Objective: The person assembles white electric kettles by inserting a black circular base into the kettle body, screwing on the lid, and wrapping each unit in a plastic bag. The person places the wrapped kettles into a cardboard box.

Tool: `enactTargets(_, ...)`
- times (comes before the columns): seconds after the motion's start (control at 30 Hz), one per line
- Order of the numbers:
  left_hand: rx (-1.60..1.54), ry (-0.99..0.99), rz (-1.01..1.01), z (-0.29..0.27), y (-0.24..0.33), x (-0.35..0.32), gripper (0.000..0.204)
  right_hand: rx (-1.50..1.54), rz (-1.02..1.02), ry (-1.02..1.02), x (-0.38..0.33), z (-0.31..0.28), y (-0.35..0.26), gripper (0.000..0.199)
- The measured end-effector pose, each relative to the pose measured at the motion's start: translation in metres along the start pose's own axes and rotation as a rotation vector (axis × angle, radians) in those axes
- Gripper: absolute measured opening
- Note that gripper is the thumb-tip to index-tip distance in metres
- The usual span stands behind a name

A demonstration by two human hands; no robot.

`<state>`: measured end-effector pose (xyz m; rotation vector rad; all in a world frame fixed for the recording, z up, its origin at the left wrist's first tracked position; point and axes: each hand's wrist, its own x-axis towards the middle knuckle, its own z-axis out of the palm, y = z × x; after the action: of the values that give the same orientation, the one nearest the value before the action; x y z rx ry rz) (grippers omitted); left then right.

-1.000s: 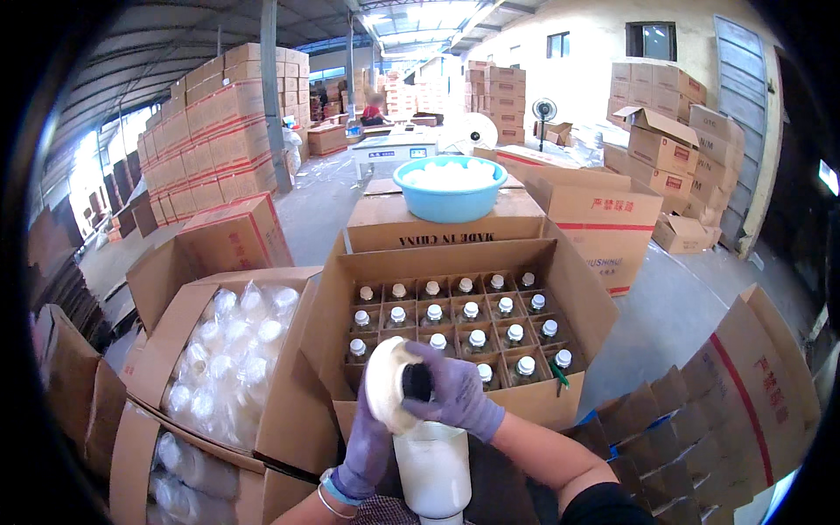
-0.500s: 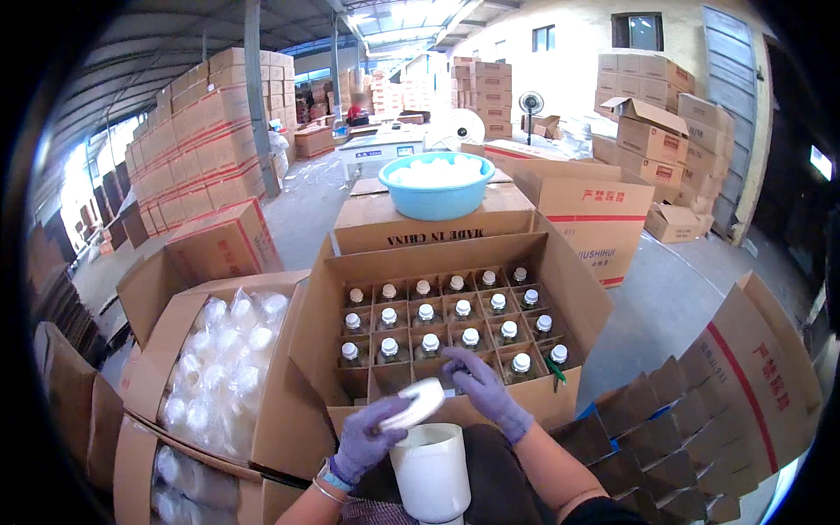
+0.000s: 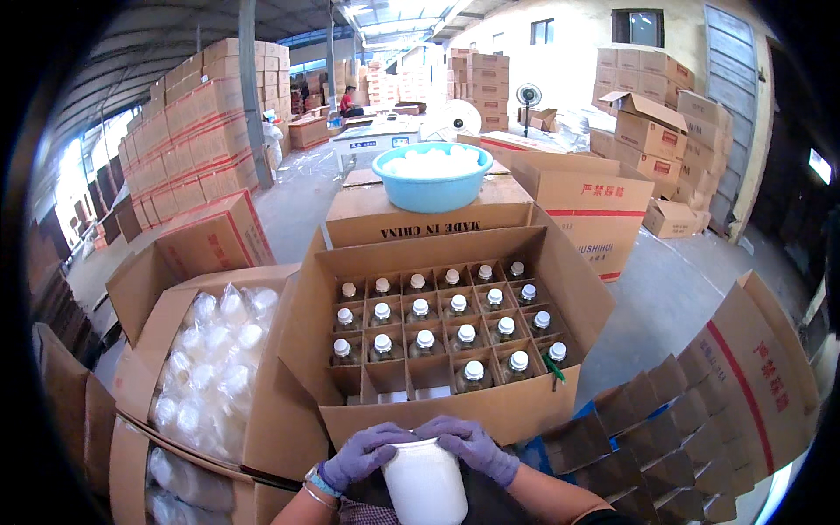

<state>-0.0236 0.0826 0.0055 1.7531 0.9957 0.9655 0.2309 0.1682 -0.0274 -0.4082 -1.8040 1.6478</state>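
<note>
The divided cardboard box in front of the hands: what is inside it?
The divided cardboard box holds capped bottles in cardboard cells; several near cells look empty. Only the caps and shoulders show, the bottle bodies are hidden by the dividers.

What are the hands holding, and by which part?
Both hands, left and right, hold a white jar by its top rim, fingers curled over the lid edge.

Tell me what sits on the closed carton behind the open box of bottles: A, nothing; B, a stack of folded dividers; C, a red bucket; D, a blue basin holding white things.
D: a blue basin holding white things rests on the closed carton behind the open box of capped bottles.
</note>
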Motion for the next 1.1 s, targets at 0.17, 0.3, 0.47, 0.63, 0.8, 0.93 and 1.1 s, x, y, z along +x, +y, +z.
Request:
enactTargets(0.17,0.13,0.099,0.107,0.02,0.009,-0.02,0.041,0.088,-0.042,-0.014,-0.012,0.014,0.001,0.03)
enactTargets(0.3,0.364,0.151,0.039,0.037,0.044,-0.014,0.037,0.183,-0.005,-0.002,-0.009,0.01,0.019,0.046)
enactTargets(0.47,0.827,0.304,-0.028,0.083,0.09,0.007,0.039,0.577,0.38,0.111,0.002,0.022,0.022,0.047)
enactTargets(0.63,0.317,0.235,-0.061,0.018,-0.079,-0.015,0.038,-0.027,-0.144,0.088,-0.03,0.039,-0.037,0.063)
enactTargets(0.8,0.527,0.52,-0.264,0.018,-0.124,-0.017,0.041,-0.44,-0.259,0.269,0.003,0.015,-0.072,0.046)
enactTargets(0.93,0.12,0.718,-0.362,0.041,-0.091,0.024,0.047,-0.696,-0.208,-0.458,-0.002,0.009,-0.116,0.038)
enactTargets(1.1,-1.004,0.199,-0.309,0.111,-0.003,0.009,0.051,-0.759,-0.75,-0.888,-0.004,0.079,-0.211,0.061)
